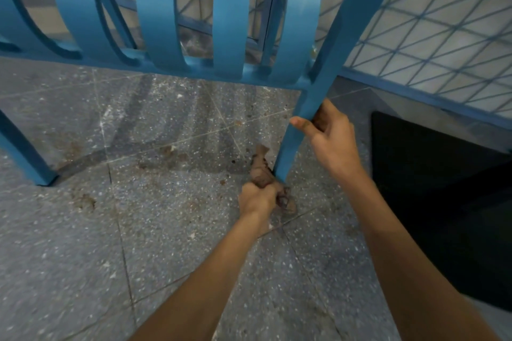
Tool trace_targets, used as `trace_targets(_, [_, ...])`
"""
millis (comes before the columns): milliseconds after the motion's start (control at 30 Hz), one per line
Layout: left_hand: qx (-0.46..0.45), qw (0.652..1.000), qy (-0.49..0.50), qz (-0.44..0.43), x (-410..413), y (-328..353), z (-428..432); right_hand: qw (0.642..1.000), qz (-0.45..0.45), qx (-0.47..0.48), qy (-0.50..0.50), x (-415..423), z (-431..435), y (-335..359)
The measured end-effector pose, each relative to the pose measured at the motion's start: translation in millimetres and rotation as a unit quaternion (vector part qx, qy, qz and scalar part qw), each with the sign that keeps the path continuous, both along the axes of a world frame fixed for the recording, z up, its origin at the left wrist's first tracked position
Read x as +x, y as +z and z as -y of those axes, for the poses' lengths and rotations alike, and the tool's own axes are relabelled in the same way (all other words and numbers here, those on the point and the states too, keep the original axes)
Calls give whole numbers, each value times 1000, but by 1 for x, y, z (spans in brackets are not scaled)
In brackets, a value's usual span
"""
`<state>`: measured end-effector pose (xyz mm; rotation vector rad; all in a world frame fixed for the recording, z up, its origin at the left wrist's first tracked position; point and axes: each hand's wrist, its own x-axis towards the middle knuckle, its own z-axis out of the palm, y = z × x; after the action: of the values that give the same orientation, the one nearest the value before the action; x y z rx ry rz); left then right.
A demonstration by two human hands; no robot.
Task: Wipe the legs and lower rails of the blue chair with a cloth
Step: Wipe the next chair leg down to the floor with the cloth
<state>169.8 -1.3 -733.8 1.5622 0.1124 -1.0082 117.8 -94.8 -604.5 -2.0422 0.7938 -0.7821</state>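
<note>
Head view: blue chair (171, 22) stands on speckled floor (138, 230); its near right leg (302, 124) is the reference. Left hand (257, 199) is clenched on a brown cloth (260, 171), bunched against the foot of that leg at floor level. Right hand (329, 133) is wrapped around the same leg higher up, thumb across its front.
</note>
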Motion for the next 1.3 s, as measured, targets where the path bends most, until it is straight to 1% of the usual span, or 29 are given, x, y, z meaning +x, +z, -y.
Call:
trace_targets(67, [-29,996,21,-80,3,2,2,1000,2,3,-3,0,0,-1])
trace_targets(100, [-32,993,25,-107,5,3,5,1000,2,8,-3,0,0,-2])
trace_targets(300, [-21,986,5,-165,10,1,7,1000,-1,11,1,-1,-2,1])
trace_targets(467, [-39,978,6,-203,5,-1,4,1000,-2,10,-2,-1,-3,1])
trace_targets(733, [-7,981,-23,-193,7,-11,-15,1000,0,16,-2,-3,-5,2])
trace_targets(833, [-14,983,-26,-181,5,-2,-6,1000,1,13,-5,-3,-6,2])
trace_targets(967, [-11,989,-22,-143,1,18,16,1000,0,8,-6,-2,-6,1])
trace_targets(1067, [-46,989,-4,-140,3,33,15,1000,1,7,-11,-3,-7,1])
trace_targets(1167, [-113,985,-10,-133,14,33,-6,1000,-1,5,-11,-2,-6,2])
trace_targets(1200, [-119,985,-9,-124,19,31,-16,1000,-1,9,-11,-2,-6,2])
trace_targets(1300, [-70,990,6,-119,25,13,-34,1000,-6,16,-7,-2,-5,3])
